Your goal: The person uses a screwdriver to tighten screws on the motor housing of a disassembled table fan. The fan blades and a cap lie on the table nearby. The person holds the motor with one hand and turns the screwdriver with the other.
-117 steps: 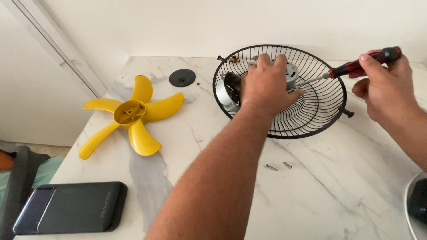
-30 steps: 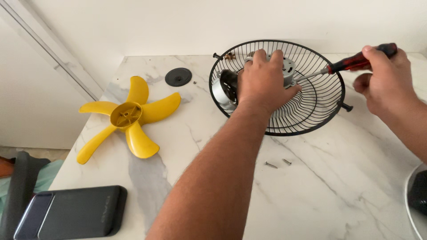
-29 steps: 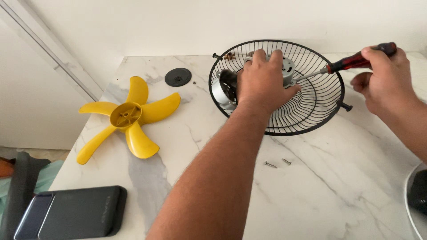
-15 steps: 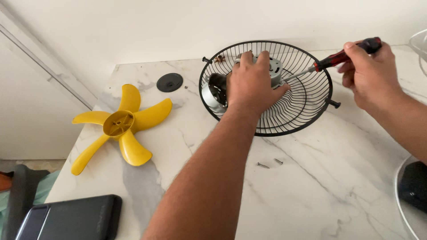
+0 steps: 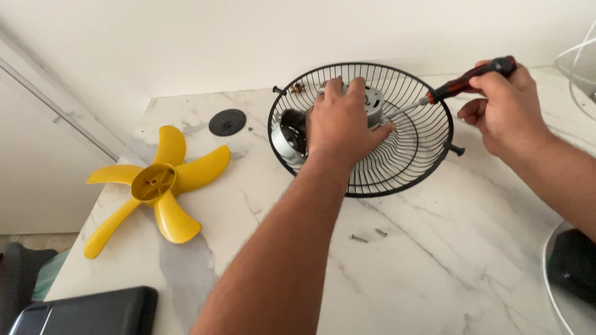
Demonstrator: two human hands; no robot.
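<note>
A black wire fan guard (image 5: 410,161) lies on the white marble counter (image 5: 447,267) with a grey fan motor (image 5: 292,133) in its middle. My left hand (image 5: 344,124) presses down on the motor and grips it. My right hand (image 5: 509,111) holds a screwdriver (image 5: 465,84) with a red and black handle. Its metal shaft points down and left, and the tip meets the motor beside my left fingers.
A yellow five-bladed fan blade (image 5: 152,186) lies at the left. A round black cap (image 5: 227,121) sits near the wall. Two small screws (image 5: 366,236) lie in front of the guard. A dark flat device (image 5: 93,313) is at the bottom left, a white wire guard (image 5: 580,68) at the right edge.
The view has shifted, so everything sits a little further left and lower in the picture. Both hands stay on the motor and screwdriver in the same grip.
</note>
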